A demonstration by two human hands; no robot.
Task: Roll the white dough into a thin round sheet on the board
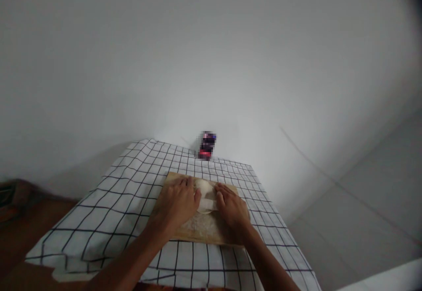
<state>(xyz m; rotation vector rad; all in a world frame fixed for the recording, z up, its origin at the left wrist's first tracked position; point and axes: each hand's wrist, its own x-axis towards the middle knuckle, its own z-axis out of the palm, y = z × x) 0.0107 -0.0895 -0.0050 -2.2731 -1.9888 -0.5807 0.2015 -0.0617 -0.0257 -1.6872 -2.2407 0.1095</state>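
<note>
In the head camera's view, a person bends both hands over a pale rolling pin [208, 204] that lies left to right across a flat piece of dough [204, 188], near the middle of a wooden board [202, 234]. The left hand [182, 198] covers the pin's left end and the right hand [231, 205] its right end, a spread that probably shares the pressure evenly and leaves the middle free over the dough. Both hands are palm down, fingers pointing to the far side, thumbs turned inward; whether the fingers close around the pin or merely lie on it cannot be told. The forearms reach in from the near left and near right, slanting toward each other, likely to put weight behind the palms. White dusting [198, 224], apparently flour, marks the board's near part, presumably against sticking. The board rests on a checked tablecloth [123, 194]; beyond it, a blurred-out dark object [207, 145] stands at the far edge, by the pale wall [231, 62].
</note>
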